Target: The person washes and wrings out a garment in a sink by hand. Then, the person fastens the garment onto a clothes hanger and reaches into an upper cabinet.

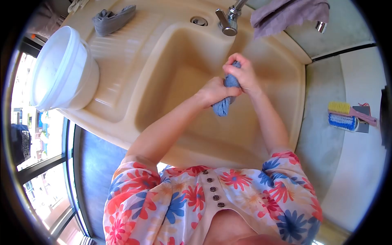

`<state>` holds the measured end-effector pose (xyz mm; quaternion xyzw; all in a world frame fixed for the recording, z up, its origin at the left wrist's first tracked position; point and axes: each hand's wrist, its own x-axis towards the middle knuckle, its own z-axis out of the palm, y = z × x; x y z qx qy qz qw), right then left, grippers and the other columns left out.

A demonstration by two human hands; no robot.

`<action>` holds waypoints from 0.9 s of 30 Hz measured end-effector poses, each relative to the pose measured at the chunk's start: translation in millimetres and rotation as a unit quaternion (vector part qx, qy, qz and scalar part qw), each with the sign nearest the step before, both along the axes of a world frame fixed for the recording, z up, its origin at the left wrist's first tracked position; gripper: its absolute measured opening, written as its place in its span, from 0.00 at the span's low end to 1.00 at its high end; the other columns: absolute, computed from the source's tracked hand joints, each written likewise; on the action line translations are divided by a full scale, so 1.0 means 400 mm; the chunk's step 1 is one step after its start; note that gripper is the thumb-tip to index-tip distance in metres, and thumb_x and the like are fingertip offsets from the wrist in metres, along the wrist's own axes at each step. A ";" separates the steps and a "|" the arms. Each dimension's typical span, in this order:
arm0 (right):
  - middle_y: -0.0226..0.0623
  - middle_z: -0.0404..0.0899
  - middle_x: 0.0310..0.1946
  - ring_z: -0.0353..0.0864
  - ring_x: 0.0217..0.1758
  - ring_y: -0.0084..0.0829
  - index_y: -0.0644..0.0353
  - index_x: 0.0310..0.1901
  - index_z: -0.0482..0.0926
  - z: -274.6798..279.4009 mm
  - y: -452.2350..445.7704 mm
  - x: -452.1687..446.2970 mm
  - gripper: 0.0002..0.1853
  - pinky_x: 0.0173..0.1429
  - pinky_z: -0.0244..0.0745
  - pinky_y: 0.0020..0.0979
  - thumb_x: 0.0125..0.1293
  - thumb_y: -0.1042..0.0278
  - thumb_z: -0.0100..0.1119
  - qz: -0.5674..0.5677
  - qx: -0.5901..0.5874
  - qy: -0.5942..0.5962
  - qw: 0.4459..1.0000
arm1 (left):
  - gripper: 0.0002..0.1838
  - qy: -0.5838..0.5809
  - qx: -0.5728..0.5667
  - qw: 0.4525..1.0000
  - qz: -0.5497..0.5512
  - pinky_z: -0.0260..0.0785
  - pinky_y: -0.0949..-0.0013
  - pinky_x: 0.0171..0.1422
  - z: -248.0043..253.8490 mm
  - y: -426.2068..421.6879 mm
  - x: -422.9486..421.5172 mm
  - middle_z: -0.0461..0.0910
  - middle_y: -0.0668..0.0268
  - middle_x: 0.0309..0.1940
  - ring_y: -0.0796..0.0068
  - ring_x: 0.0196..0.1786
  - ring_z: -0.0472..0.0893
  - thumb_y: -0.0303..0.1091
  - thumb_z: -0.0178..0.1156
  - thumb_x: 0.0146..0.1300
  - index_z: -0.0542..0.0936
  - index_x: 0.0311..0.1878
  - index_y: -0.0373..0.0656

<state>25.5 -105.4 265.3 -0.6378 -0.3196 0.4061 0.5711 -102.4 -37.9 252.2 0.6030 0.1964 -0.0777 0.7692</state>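
A bunched blue-grey cloth (221, 107) is gripped by both hands above the basin of a beige sink (163, 118). My left hand (215, 90) wraps round its lower part, and a loose end hangs out below the fist. Higher up, my right hand (241, 73) is closed round the upper part, with a little fabric showing between the fingers. The two hands are close together. Beyond them stands a chrome faucet (229, 24); no running water can be made out.
A white bucket (67, 73) stands on the drainboard (110, 81) at left. Behind it lies a twisted grey cloth (113, 19). A mauve cloth (288, 16) hangs at the back right. On the right wall are a yellow-bristled brush (341, 108) and a blue-and-white brush (342, 121).
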 end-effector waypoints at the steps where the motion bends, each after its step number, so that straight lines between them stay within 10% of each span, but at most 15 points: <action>1: 0.28 0.70 0.27 0.70 0.30 0.19 0.59 0.31 0.71 -0.036 -0.006 -0.005 0.09 0.35 0.67 0.22 0.51 0.74 0.62 -0.002 -0.013 -0.036 0.999 | 0.26 0.018 0.065 0.998 -0.002 0.70 0.72 0.37 -0.011 -0.003 0.003 0.76 0.61 0.30 0.73 0.33 0.77 0.45 0.64 0.43 0.74 0.40 0.33; 9: 0.31 0.75 0.36 0.73 0.39 0.21 0.63 0.45 0.74 -0.061 -0.088 -0.010 0.15 0.44 0.70 0.25 0.59 0.65 0.59 0.081 -0.055 0.107 0.989 | 0.24 -0.044 0.219 0.969 -0.106 0.70 0.69 0.41 -0.067 0.005 0.022 0.77 0.62 0.32 0.71 0.36 0.77 0.41 0.67 0.38 0.75 0.39 0.39; 19: 0.28 0.76 0.24 0.73 0.29 0.16 0.63 0.32 0.74 0.090 -0.058 0.065 0.10 0.33 0.70 0.22 0.58 0.64 0.59 0.062 -0.089 -0.297 0.949 | 0.29 -0.009 0.093 0.986 -0.136 0.69 0.69 0.42 0.011 0.077 -0.014 0.79 0.61 0.35 0.73 0.39 0.77 0.42 0.72 0.38 0.76 0.43 0.36; 22: 0.33 0.75 0.24 0.75 0.28 0.30 0.58 0.31 0.74 0.115 -0.033 0.029 0.09 0.33 0.71 0.30 0.55 0.63 0.58 0.105 -0.011 -0.510 0.854 | 0.24 -0.050 0.321 0.936 -0.133 0.69 0.71 0.34 -0.043 0.061 0.007 0.78 0.61 0.28 0.75 0.30 0.77 0.41 0.71 0.41 0.76 0.41 0.38; 27: 0.28 0.72 0.27 0.75 0.32 0.31 0.53 0.29 0.73 0.146 0.001 -0.054 0.05 0.32 0.72 0.29 0.55 0.64 0.57 0.126 0.110 -0.698 0.696 | 0.18 0.098 0.253 0.962 -0.026 0.67 0.72 0.22 -0.004 0.062 0.015 0.75 0.62 0.18 0.75 0.18 0.76 0.37 0.67 0.47 0.73 0.37 0.38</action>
